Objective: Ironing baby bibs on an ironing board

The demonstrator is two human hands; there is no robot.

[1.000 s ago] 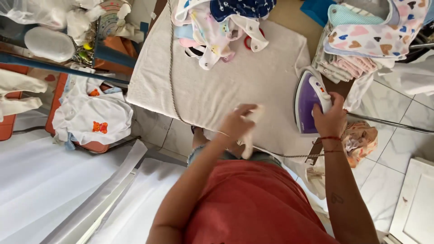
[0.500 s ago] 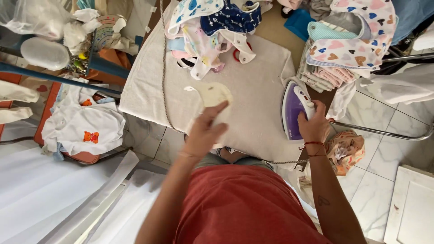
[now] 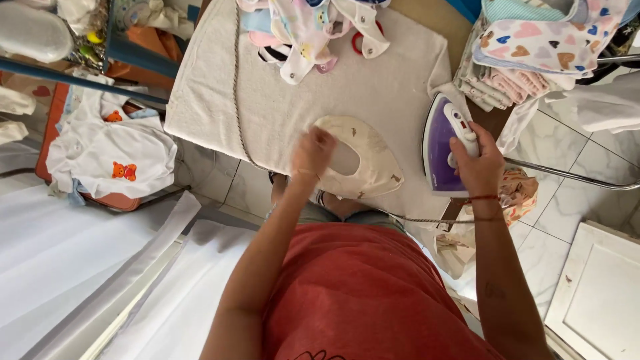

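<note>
since half a second ago, the cream bib (image 3: 363, 160) is lying lower on the ironing board (image 3: 267, 100), now near the board's front edge, and the left hand (image 3: 312, 152) is sitting on top of it rather than just below it. that hand is pressing down on the bib's left side, beside the neck opening; whether the fingers are pinching the cloth or only lying flat on it cannot be told, as the hand is slightly blurred. the right hand (image 3: 477, 162) is wrapping closed around the white handle of the purple iron (image 3: 445, 143), which is standing at the right end of the board, just beside the bib and apart from it. the iron's cord (image 3: 235, 80) is running across the left part of the board cover and on below the front edge. a heap of small pastel bibs (image 3: 308, 30) is lying at the far side of the board. a stack of folded cloths (image 3: 533, 57), topped by one with a heart print, is sitting to the right, beyond the iron. white baby clothes with an orange bear (image 3: 110, 150) are lying at the left, below the board.
</note>
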